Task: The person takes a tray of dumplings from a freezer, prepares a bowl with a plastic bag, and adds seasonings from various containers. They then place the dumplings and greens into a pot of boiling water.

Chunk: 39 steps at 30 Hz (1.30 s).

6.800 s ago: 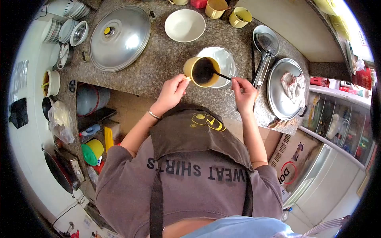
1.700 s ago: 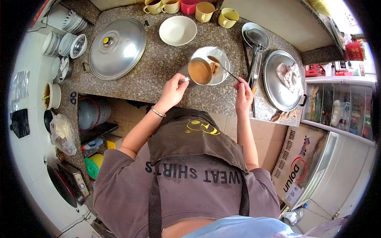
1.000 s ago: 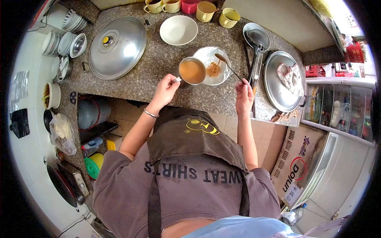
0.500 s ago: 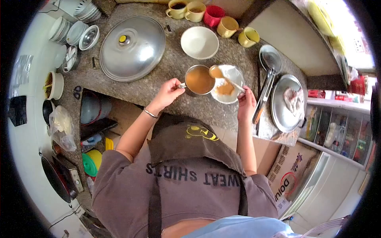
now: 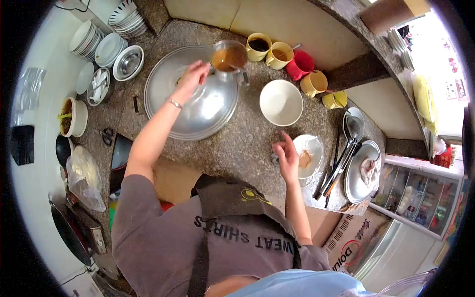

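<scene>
My left hand (image 5: 192, 81) is closed on the handle of a metal cup (image 5: 229, 55) of brown sauce, out over the right edge of the large metal lid (image 5: 168, 111). A spoon seems to rest in the cup, though blur hides most of it. Holding nothing, my right hand (image 5: 285, 154) hovers with fingers apart at the left side of a white bowl (image 5: 315, 168) covered in clear plastic. Brown sauce lies in that bowl. Farther back stands a larger white bowl (image 5: 281, 101), its inside bare.
Several mugs, among them a red mug (image 5: 300, 65), line the back wall. Strainers (image 5: 354, 127) and a metal plate (image 5: 352, 183) with a cloth lie at the right. Stacked plates (image 5: 86, 39) and a scissors handle (image 5: 107, 136) are at the left.
My left hand has carried the cup left and back, away from the plastic-covered bowl toward the mugs. My right hand has let go of the spoon. The head view has shifted.
</scene>
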Each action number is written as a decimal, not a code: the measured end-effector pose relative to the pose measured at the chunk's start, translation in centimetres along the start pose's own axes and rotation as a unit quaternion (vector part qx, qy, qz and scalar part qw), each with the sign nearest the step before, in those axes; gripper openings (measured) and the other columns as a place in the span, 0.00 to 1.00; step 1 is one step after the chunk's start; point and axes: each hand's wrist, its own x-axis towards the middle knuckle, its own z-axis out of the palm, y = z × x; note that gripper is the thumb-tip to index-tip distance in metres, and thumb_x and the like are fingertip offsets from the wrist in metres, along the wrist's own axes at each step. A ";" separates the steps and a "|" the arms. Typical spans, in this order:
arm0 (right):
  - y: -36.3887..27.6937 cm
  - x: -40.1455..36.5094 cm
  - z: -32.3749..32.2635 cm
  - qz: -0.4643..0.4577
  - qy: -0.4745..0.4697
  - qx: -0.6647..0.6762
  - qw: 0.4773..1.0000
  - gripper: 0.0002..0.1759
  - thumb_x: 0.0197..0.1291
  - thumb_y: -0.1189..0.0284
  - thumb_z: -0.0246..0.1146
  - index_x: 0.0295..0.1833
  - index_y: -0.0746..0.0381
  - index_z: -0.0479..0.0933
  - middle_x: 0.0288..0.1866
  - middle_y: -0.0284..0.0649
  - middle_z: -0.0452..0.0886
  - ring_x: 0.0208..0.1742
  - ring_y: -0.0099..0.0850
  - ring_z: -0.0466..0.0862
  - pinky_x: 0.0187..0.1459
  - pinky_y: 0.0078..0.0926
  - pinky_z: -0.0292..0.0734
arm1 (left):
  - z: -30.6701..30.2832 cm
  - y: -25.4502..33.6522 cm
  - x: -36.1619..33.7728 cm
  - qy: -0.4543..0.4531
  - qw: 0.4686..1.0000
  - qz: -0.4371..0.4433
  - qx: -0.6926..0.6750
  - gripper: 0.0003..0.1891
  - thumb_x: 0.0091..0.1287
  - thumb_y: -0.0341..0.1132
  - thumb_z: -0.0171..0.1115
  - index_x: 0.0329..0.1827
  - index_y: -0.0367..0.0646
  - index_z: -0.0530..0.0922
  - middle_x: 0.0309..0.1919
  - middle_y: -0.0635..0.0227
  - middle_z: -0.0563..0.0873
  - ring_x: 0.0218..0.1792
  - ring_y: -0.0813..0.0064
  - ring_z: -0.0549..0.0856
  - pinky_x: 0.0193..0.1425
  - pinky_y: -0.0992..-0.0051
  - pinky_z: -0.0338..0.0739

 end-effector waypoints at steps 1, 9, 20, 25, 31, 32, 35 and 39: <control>1.0 -0.4 0.0 0.032 0.026 -0.023 0.999 0.26 0.64 0.75 0.56 0.67 0.65 0.61 0.38 0.35 0.77 0.39 0.21 0.77 0.44 0.19 0.72 | -1.2 -0.3 2.7 0.003 0.999 0.040 0.034 0.13 0.68 0.41 0.55 0.26 0.50 0.70 0.20 0.81 0.71 0.20 0.88 0.68 0.24 0.84 0.60; 4.5 -3.9 -1.1 0.099 0.158 -0.030 0.982 0.22 0.62 0.76 0.57 0.62 0.66 0.68 0.32 0.34 0.78 0.35 0.19 0.76 0.39 0.18 0.73 | -3.1 -6.3 21.3 0.165 0.983 -0.002 0.087 0.16 0.69 0.44 0.53 0.25 0.45 0.71 0.20 0.71 0.74 0.21 0.82 0.72 0.26 0.82 0.67; 5.8 -11.1 -7.6 0.194 0.392 -0.006 0.899 0.19 0.64 0.74 0.55 0.60 0.66 0.69 0.33 0.34 0.79 0.35 0.21 0.78 0.41 0.19 0.74 | 3.4 -10.3 21.5 0.297 0.934 0.175 0.096 0.14 0.60 0.25 0.60 0.48 0.37 0.69 0.38 0.61 0.76 0.35 0.74 0.78 0.37 0.76 0.76; 7.0 -11.2 -6.3 0.190 0.355 -0.023 0.915 0.17 0.64 0.74 0.56 0.58 0.66 0.70 0.33 0.34 0.78 0.36 0.21 0.78 0.43 0.19 0.75 | 8.6 -9.3 20.2 -0.018 0.981 -0.087 0.171 0.13 0.68 0.36 0.54 0.50 0.41 0.68 0.27 0.69 0.77 0.19 0.81 0.74 0.18 0.78 0.68; 7.1 -11.9 -6.2 0.184 0.333 -0.018 0.925 0.15 0.64 0.75 0.55 0.56 0.66 0.73 0.37 0.37 0.79 0.37 0.21 0.79 0.43 0.19 0.74 | 9.4 -9.4 20.7 -0.060 0.986 -0.068 0.140 0.10 0.69 0.39 0.51 0.41 0.40 0.71 0.22 0.72 0.74 0.20 0.80 0.76 0.21 0.79 0.70; 7.1 -12.1 -6.2 0.182 0.336 -0.017 0.924 0.15 0.64 0.75 0.55 0.56 0.66 0.73 0.37 0.37 0.79 0.37 0.21 0.79 0.43 0.19 0.74 | 9.3 -9.3 20.4 -0.063 0.986 -0.064 0.140 0.10 0.69 0.39 0.51 0.41 0.40 0.71 0.22 0.72 0.74 0.20 0.80 0.76 0.21 0.79 0.70; 7.0 -11.4 -6.1 0.187 0.341 -0.029 0.921 0.15 0.63 0.76 0.56 0.54 0.68 0.74 0.37 0.36 0.79 0.37 0.21 0.79 0.42 0.19 0.74 | 8.1 -8.0 17.7 -0.077 0.972 -0.011 0.224 0.10 0.69 0.37 0.50 0.43 0.40 0.71 0.26 0.72 0.74 0.24 0.83 0.76 0.25 0.81 0.71; 5.2 -6.1 -4.2 0.123 0.308 0.046 0.942 0.15 0.63 0.76 0.56 0.54 0.68 0.74 0.35 0.34 0.78 0.37 0.20 0.78 0.41 0.17 0.73 | 8.2 -4.5 11.9 -0.053 0.981 0.026 0.184 0.09 0.70 0.37 0.51 0.45 0.40 0.72 0.29 0.73 0.75 0.27 0.84 0.77 0.27 0.81 0.72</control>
